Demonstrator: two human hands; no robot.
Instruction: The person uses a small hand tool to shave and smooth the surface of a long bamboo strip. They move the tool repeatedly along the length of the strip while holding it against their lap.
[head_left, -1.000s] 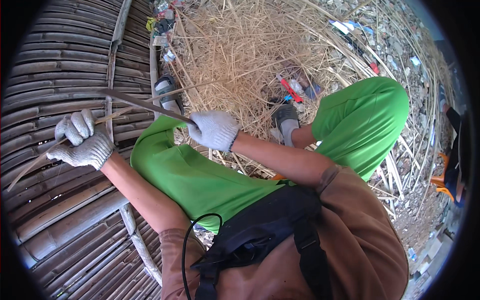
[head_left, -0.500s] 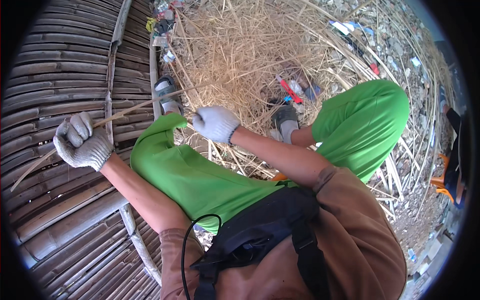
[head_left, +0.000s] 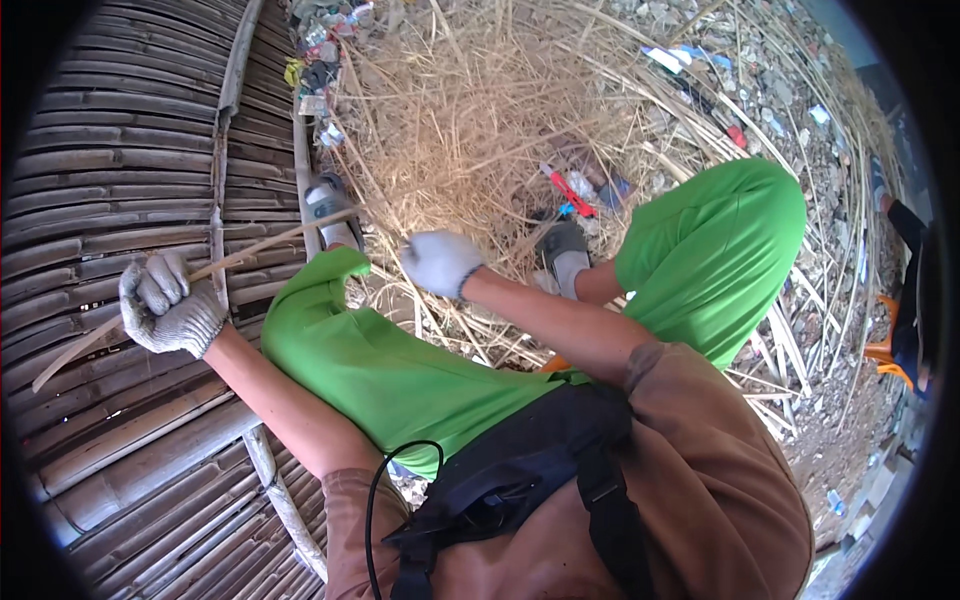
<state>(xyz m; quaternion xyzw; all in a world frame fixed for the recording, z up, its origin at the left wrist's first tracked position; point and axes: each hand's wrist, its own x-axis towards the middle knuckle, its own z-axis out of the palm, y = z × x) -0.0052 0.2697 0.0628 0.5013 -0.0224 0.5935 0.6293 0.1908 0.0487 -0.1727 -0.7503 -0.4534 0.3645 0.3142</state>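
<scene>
My left hand (head_left: 172, 308), in a whitish knit work glove, is closed around a long thin bamboo strip (head_left: 275, 240). The strip slants up to the right above my green-clad left knee, and its other end sticks out beyond the fist at lower left. My right hand (head_left: 440, 265), gloved too, is curled closed near the strip's far part. A small dark tip shows at its thumb side, but what it grips is hidden. A red cutter knife (head_left: 568, 190) lies on the pile of shavings (head_left: 470, 120) by my right foot.
A bamboo slat platform (head_left: 120, 200) fills the left side. Long split strips (head_left: 790, 340) and bits of litter lie on stony ground to the right. At the far right edge is another person's dark-clothed leg (head_left: 905, 250) beside an orange plastic seat (head_left: 883, 345).
My right hand has shifted a little right and down, and my left hand slightly right with the strip. The strip's far end has swung lower. The whole view has moved slightly.
</scene>
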